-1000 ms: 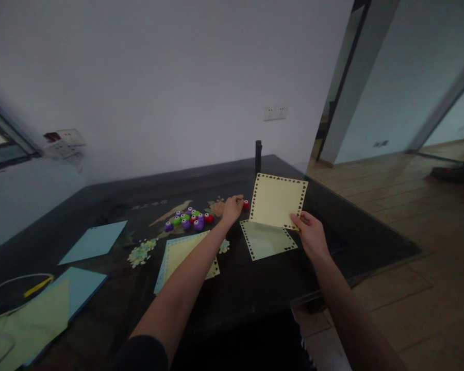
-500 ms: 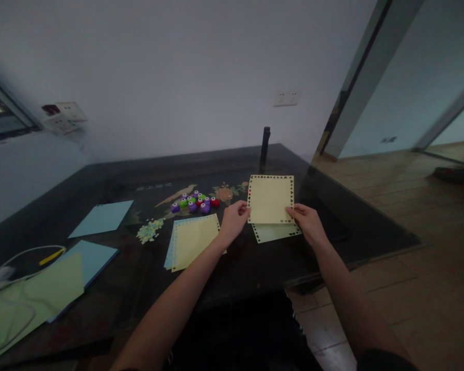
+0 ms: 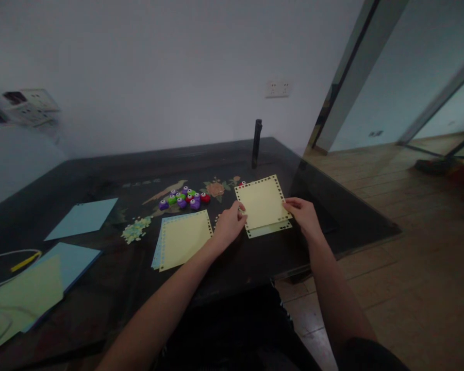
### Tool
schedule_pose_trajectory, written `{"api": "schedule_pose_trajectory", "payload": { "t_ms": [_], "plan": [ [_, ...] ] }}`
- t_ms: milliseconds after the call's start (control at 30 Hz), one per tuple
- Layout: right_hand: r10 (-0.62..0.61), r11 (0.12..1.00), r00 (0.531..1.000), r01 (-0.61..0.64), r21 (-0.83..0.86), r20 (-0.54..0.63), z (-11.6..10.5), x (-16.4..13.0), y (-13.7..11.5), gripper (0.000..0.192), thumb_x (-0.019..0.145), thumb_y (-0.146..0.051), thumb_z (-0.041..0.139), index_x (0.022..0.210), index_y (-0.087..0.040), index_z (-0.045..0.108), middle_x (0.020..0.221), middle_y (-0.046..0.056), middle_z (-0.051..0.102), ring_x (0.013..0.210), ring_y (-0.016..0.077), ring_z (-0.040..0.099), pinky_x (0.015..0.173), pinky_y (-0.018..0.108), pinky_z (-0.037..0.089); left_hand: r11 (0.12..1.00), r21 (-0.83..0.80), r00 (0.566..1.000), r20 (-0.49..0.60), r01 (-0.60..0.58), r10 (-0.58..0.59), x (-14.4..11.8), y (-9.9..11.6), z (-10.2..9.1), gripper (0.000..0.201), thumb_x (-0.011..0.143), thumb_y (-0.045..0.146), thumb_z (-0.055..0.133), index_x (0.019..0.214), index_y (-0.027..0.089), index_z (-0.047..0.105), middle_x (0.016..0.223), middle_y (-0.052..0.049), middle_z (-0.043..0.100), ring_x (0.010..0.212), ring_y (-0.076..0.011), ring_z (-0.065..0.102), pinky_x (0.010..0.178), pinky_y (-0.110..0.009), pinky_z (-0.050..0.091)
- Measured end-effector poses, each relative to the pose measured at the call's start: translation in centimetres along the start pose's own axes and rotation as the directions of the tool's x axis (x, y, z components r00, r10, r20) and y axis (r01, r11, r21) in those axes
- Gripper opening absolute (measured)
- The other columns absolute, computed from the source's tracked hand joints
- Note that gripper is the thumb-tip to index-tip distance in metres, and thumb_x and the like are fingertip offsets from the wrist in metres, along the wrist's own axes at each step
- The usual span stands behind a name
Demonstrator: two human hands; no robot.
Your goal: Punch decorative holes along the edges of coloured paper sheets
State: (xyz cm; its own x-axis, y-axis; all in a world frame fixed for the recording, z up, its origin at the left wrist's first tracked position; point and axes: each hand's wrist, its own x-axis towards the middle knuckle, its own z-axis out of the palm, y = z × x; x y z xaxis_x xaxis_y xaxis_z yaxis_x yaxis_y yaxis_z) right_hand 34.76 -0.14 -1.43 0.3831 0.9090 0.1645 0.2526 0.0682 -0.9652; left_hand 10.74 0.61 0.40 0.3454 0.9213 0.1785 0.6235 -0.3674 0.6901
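Observation:
A square yellow paper sheet (image 3: pixel 261 202) with small dark shapes along its border is held between my two hands, slightly tilted. My left hand (image 3: pixel 232 221) pinches its left edge near the lower corner. My right hand (image 3: pixel 301 208) grips the right edge between thumb and fingers. Just beneath it lies a pale green sheet (image 3: pixel 268 230) with a similar border, mostly covered. Left of my left hand rests a stack of bordered sheets, a yellow sheet (image 3: pixel 185 237) on top with a blue sheet (image 3: pixel 159 247) peeking out underneath.
Several purple, green and red craft punches (image 3: pixel 185 197) sit behind the stack. A heap of paper bits (image 3: pixel 136 229) lies left of them. Plain blue paper (image 3: pixel 83 219), green paper (image 3: pixel 31 293) and a yellow strip (image 3: pixel 25 262) lie farther left. A black upright post (image 3: pixel 257 143) stands behind.
The held yellow sheet has turned slightly, its left side dipping lower, and now covers more of the pale green sheet. My view has shifted a little to the right.

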Motion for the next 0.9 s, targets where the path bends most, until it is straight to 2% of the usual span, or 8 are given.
{"api": "schedule_pose_trajectory", "payload": {
  "t_ms": [200, 500, 633, 900],
  "plan": [
    [0.001, 0.978, 0.995, 0.020, -0.208, 0.097, -0.4, 0.2, 0.5, 0.036, 0.061, -0.032, 0.065, 0.088, -0.008, 0.069, 0.061, 0.005, 0.064, 0.054, 0.0151, 0.055, 0.051, 0.026, 0.040, 0.979, 0.202, 0.998, 0.061, -0.023, 0.010, -0.4, 0.1, 0.7, 0.011, 0.081, 0.021, 0.051, 0.092, 0.023, 0.049, 0.075, 0.001, 0.067, 0.071, -0.0166, 0.062, 0.061, -0.024, 0.039],
    [0.061, 0.890, 0.984, 0.021, -0.456, 0.165, -0.4, 0.1, 0.4, 0.035, 0.067, -0.019, 0.061, 0.100, -0.011, 0.067, 0.070, 0.006, 0.067, 0.061, 0.0162, 0.059, 0.055, 0.025, 0.041, 0.944, 0.330, 0.989, 0.140, -0.010, -0.039, -0.8, 0.1, 1.0, 0.014, 0.083, 0.024, 0.050, 0.097, 0.023, 0.047, 0.080, -0.001, 0.067, 0.076, -0.0186, 0.063, 0.061, -0.026, 0.039],
    [0.061, 0.862, 0.988, 0.018, -0.507, 0.140, -0.4, 0.2, 0.4, 0.033, 0.067, -0.016, 0.061, 0.100, -0.012, 0.067, 0.070, 0.005, 0.067, 0.062, 0.0160, 0.060, 0.056, 0.024, 0.041, 0.931, 0.364, 0.988, 0.156, -0.037, -0.022, -1.0, 0.5, 1.1, 0.016, 0.084, 0.025, 0.048, 0.099, 0.023, 0.046, 0.081, -0.001, 0.067, 0.077, -0.0191, 0.063, 0.063, -0.027, 0.041],
    [0.068, 0.859, 0.986, 0.018, -0.511, 0.151, -0.5, 0.2, 0.5, 0.033, 0.068, -0.015, 0.060, 0.101, -0.012, 0.066, 0.070, 0.005, 0.067, 0.062, 0.0154, 0.060, 0.055, 0.023, 0.042, 0.906, 0.419, 0.982, 0.186, -0.062, -0.018, -1.1, 0.7, 1.3, 0.018, 0.085, 0.024, 0.045, 0.102, 0.023, 0.046, 0.090, -0.004, 0.067, 0.081, -0.0192, 0.063, 0.066, -0.028, 0.043]
  ]
}}
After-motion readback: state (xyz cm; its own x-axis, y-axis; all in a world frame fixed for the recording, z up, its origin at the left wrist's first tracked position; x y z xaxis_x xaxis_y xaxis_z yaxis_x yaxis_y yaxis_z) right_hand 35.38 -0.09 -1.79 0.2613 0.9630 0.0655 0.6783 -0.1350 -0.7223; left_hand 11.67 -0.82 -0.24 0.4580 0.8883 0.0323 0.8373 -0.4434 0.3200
